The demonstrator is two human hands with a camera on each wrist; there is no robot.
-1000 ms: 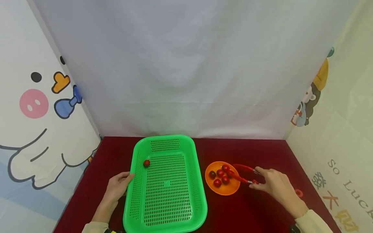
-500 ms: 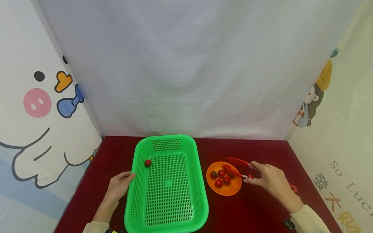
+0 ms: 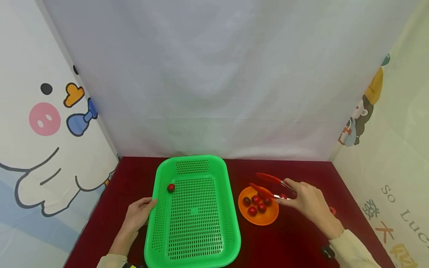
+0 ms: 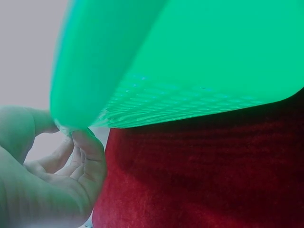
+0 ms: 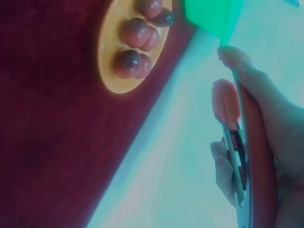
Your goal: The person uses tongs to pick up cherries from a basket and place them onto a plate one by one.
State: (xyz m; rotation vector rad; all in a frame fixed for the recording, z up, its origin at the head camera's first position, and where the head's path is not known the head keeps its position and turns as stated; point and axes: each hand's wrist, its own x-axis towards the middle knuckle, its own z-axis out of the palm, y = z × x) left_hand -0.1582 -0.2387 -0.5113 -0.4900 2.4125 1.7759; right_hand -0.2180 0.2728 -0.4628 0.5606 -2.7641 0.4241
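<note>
My left hand (image 3: 137, 215) pinches the left rim of a green perforated basket (image 3: 231, 230) between thumb and fingers; the left wrist view shows the thumb and fingertips meeting at the basket's rim (image 4: 78, 111). One small round red fruit (image 3: 171, 187) lies inside it, towards the far left. My right hand (image 3: 310, 203) grips a pair of red-tipped tongs (image 3: 264, 191), whose two arms stand spread apart with nothing between the tips. The nearer tip overlaps the far edge of an orange plate (image 3: 268, 219) in the head view. Several similar fruits (image 3: 256, 200), one darker, lie on that plate.
A dark red cloth (image 3: 285, 242) covers the table. On it, behind the right wrist, a small red ring-shaped thing (image 3: 332, 210) partly shows. A pale curtain (image 3: 214, 93) hangs along the back, and printed cloths (image 3: 43, 160) stand at both sides.
My right hand has moved left and away from me, lifting the tongs from among the fruits, with the tips still spread. The left hand keeps its hold on the basket.
</note>
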